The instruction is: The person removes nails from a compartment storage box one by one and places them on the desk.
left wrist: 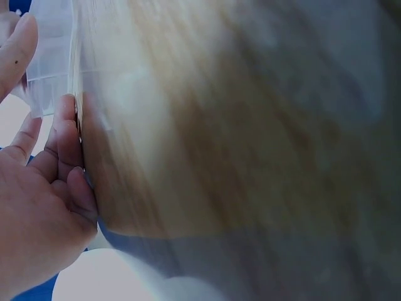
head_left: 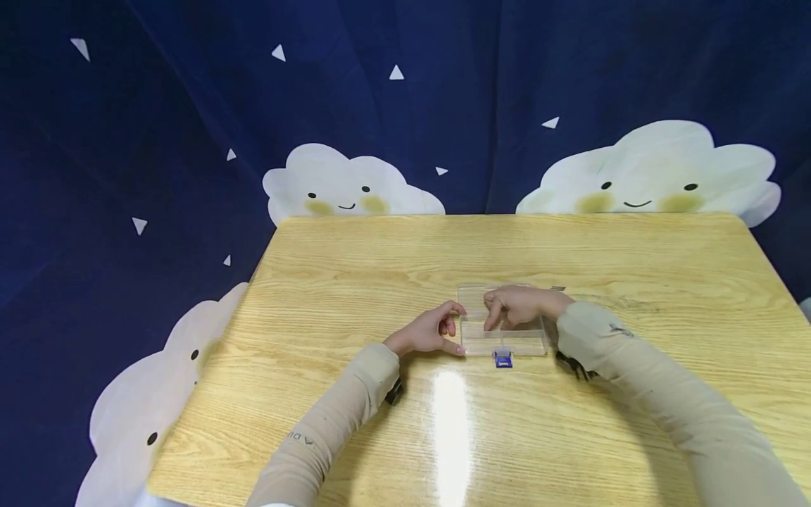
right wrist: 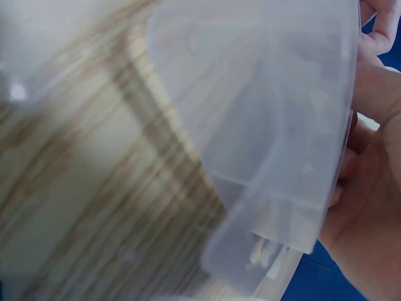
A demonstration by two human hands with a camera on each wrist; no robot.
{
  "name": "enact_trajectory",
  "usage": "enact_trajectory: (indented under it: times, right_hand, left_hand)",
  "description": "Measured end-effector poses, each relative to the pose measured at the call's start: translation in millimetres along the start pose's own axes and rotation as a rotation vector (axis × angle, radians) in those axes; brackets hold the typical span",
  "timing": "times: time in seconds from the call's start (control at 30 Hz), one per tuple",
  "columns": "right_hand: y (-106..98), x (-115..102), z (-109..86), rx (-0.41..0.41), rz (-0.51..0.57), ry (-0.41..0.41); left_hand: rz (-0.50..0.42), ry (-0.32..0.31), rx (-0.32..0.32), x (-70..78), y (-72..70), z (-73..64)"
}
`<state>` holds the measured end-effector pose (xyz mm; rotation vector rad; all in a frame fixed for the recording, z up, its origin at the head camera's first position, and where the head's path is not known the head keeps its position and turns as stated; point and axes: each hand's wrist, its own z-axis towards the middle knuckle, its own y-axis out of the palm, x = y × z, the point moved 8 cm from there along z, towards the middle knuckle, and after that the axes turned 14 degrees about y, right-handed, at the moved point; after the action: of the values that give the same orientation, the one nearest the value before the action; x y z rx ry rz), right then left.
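A see-through plastic box (head_left: pixel 532 343) with low dividers lies opened on the table, its lid (head_left: pixel 472 296) folded back on the far side. A blue latch (head_left: pixel 503 360) hangs at its front edge. My left hand (head_left: pixel 427 331) holds the box by its left side, thumb at the front corner and forefinger at the rear. My right hand (head_left: pixel 522 304) reaches over the box from the right, a finger pointing down into a compartment; I cannot tell whether it pinches anything there. Clear plastic (right wrist: pixel 263 106) fills much of the right wrist view, the right hand's fingers partly hidden behind it.
The wood-grain table (head_left: pixel 329 282) extends around the box on all sides. Thin dark lines (head_left: pixel 557 287) show beside the box's rear right. A navy curtain (head_left: pixel 469 91) with white clouds and triangles hangs behind the table and along its left.
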<state>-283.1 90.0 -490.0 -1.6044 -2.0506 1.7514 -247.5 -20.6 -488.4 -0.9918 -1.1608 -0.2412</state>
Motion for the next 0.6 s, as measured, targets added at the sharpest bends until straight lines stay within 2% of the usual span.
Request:
enact_trajectory:
  times: [0.13,0.33,0.6]
  right_hand:
    - [-1,-4,-0.7,0.006,-0.007,-0.018]
    - [-1,-6,-1.0,0.012,-0.023,-0.052]
    - [-1,-6,-1.3,0.037,-0.072,-0.097]
  left_hand:
    - [-0.010,0.003,-0.006,21.6,-4.0,-3.8]
    - [-0.011,0.009,0.003,24.3,-5.2,-3.9]
    - [0.019,0.008,-0.003,-15.6,2.7,2.9]
